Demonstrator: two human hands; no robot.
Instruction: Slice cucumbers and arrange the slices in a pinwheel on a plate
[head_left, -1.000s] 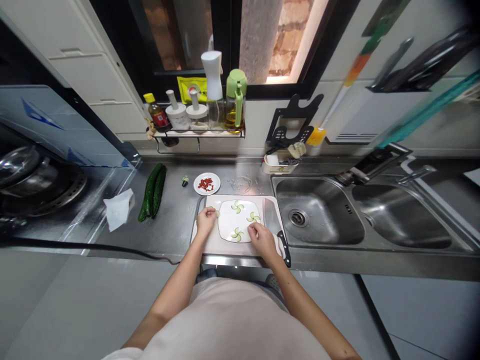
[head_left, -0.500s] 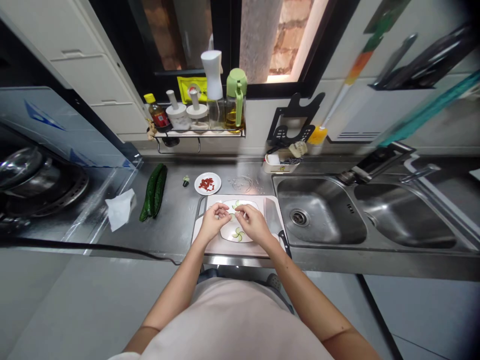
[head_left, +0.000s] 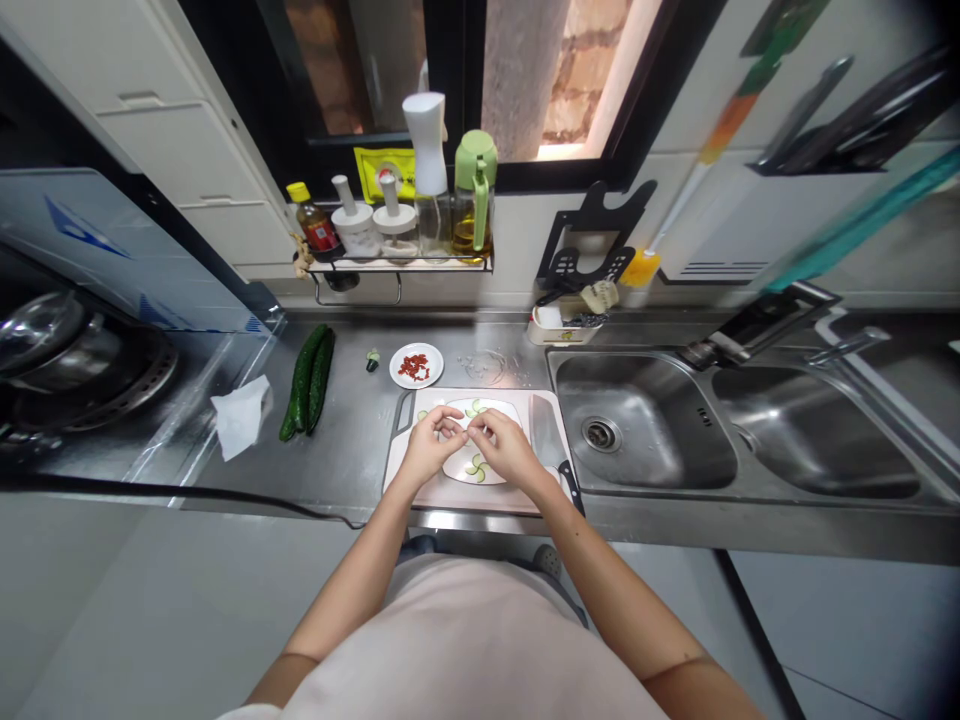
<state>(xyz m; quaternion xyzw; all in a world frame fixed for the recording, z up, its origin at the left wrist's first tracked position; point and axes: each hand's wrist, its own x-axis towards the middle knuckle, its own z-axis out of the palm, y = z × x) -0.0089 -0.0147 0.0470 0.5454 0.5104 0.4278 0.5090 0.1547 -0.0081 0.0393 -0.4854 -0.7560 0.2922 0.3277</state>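
My left hand (head_left: 433, 441) and my right hand (head_left: 501, 444) meet fingertip to fingertip above a white plate (head_left: 454, 473). Both are closed in a pinch, and whatever sits between the fingers is too small to make out. Thin cucumber slices form a green pinwheel (head_left: 476, 467) at the plate's near side. Another pinwheel (head_left: 475, 408) shows on its far side, partly behind my right hand. Under the plate lies a pale cutting board (head_left: 435, 497). A knife (head_left: 546, 425) with a black handle rests along the board's right side.
Beyond the board stands a small white dish (head_left: 397, 378) of chopped red pieces. Two cucumbers (head_left: 307, 380) and a white tissue (head_left: 240, 417) lie to the left. A double sink (head_left: 645, 430) is on the right. Bottles fill the wall rack (head_left: 405, 265).
The fingertips of both hands have come together over the plate; a small gap between them has closed. The view has shifted slightly. Plate, board and knife stay in place.
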